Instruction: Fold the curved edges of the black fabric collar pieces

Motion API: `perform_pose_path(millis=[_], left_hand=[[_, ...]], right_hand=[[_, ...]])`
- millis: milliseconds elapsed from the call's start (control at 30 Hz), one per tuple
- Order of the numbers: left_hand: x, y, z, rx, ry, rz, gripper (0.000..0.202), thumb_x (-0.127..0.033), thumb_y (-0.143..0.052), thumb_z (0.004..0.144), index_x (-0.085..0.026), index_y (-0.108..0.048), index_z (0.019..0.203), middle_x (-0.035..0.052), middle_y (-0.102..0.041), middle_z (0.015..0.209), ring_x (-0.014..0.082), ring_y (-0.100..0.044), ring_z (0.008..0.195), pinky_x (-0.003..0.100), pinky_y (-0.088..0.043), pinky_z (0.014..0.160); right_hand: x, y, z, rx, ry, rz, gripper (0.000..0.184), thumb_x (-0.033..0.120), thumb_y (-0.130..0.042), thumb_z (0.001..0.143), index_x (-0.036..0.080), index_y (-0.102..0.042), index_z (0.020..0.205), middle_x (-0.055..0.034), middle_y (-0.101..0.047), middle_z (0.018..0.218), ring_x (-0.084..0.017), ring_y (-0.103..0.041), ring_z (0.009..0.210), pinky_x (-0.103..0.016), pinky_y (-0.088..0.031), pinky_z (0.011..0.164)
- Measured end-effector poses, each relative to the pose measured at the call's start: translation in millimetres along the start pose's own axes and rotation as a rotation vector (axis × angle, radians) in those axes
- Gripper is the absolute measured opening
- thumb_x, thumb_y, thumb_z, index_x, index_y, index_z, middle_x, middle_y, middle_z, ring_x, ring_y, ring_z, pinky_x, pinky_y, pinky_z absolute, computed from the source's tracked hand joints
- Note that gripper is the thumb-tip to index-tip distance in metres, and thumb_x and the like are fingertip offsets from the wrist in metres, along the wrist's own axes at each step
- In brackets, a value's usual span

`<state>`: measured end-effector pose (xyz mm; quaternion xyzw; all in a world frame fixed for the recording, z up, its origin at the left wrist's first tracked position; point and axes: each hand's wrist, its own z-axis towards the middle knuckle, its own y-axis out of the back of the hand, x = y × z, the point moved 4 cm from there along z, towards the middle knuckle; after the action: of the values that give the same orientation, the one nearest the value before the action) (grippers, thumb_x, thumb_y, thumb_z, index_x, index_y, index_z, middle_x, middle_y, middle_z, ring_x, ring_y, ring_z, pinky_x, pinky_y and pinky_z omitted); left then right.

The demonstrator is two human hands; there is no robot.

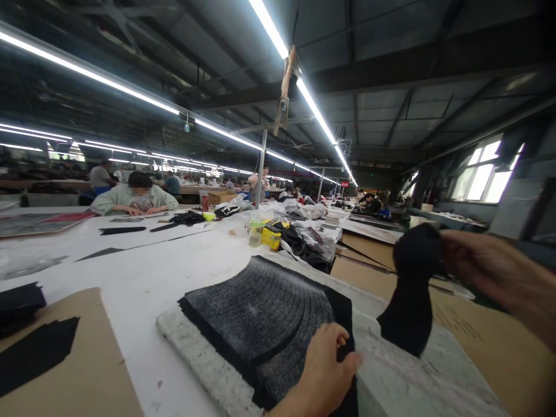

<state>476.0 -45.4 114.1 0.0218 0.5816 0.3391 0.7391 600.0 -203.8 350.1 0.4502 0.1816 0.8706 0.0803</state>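
Observation:
A black fabric panel with a grey speckled pattern of curved lines (260,307) lies on a pale, worn slab (204,356). My left hand (324,368) is over the panel's near right part, its fingers loosely curled and the thumb apart. Nothing shows in its grip, and I cannot tell how firmly it touches the cloth. On the right, my right hand (478,263) pinches the upper end of a limp black fabric piece (410,295). That piece hangs down above the slab's right side. The right hand is slightly blurred and its fingertips are partly hidden behind the cloth.
Black cut pieces (39,353) lie on brown cardboard (102,341) at the left. Beyond the slab are a clear jar (255,231), a yellow container (271,238) and a heap of dark cloth and plastic (310,246). A person (136,197) sits across the white table (174,260).

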Motion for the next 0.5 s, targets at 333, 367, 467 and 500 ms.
perform_pose_path(millis=[333,367,467,500], left_hand=[[-63.2,142.6,-128.3,-0.229,0.103,-0.566,0.049,-0.051,-0.070,0.072,-0.017,-0.054,0.102,0.0089,-0.067,0.101,0.0243,-0.061,0.098,0.030,-0.046,0.084],[-55.6,158.6,-147.0,-0.291,0.160,-0.522,0.047,-0.049,-0.070,0.072,-0.017,-0.054,0.102,0.0083,-0.067,0.100,0.0247,-0.062,0.098,0.031,-0.046,0.085],[-26.3,211.6,-210.0,-0.443,0.317,-0.414,0.040,-0.045,-0.066,0.075,-0.017,-0.056,0.102,0.0074,-0.069,0.094,0.0258,-0.063,0.094,0.033,-0.048,0.083],[-14.7,231.1,-234.3,-0.507,0.347,-0.373,0.038,-0.044,-0.065,0.075,-0.017,-0.058,0.101,0.0077,-0.069,0.094,0.0264,-0.064,0.094,0.034,-0.048,0.083]], right_hand=[[61.3,-181.5,-210.4,0.522,-0.155,0.613,0.037,0.052,-0.072,0.064,0.019,-0.060,0.073,-0.0006,-0.059,0.067,-0.019,-0.058,0.063,-0.031,-0.052,0.056],[72.0,-197.3,-227.6,0.561,-0.172,0.658,0.038,0.052,-0.073,0.065,0.018,-0.060,0.074,-0.0006,-0.059,0.067,-0.018,-0.058,0.062,-0.030,-0.052,0.056],[106.9,-248.1,-288.3,0.728,-0.256,0.762,0.039,0.052,-0.074,0.065,0.018,-0.061,0.079,-0.0022,-0.061,0.071,-0.019,-0.059,0.065,-0.028,-0.051,0.053],[119.2,-266.3,-313.2,0.804,-0.290,0.794,0.039,0.052,-0.073,0.067,0.018,-0.061,0.083,-0.0034,-0.063,0.076,-0.020,-0.060,0.070,-0.028,-0.051,0.054]])
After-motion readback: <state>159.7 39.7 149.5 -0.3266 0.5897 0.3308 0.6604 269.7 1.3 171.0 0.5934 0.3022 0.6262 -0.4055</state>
